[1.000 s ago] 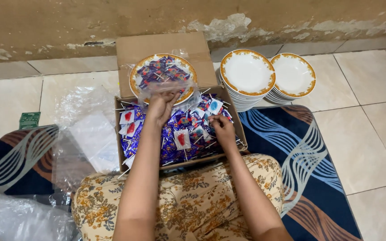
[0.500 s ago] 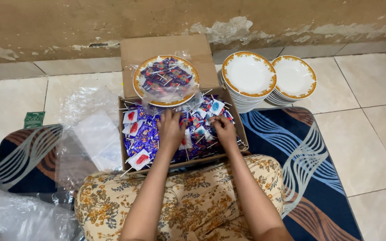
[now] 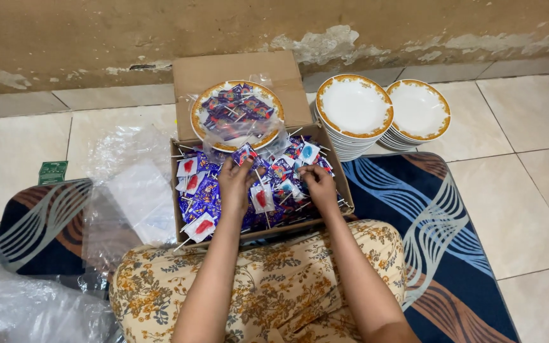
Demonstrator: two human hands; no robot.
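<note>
2 hands are now down in the cardboard box (image 3: 344, 190), where 1 second ago I had the left hand (image 3: 235, 184) lifted up by the plate of sweets (image 3: 236, 114) at 12 o'clock. Going left to right: clear plastic bags (image 3: 128, 203) lie at 9 o'clock on the patterned mat (image 3: 452, 228). My left hand has dropped onto the heap of wrapped lollipops (image 3: 201, 190), fingers curled and pinching a purple wrapper (image 3: 244, 154) at the top of the heap. My right hand (image 3: 318, 184), just beside it, is closed over more sticks, but I cannot tell which one it grips. At 1 o'clock, 2 stacks of white plates (image 3: 382, 114) stand on the tiled floor (image 3: 528, 127). I judge that another handful is being gathered.
</note>
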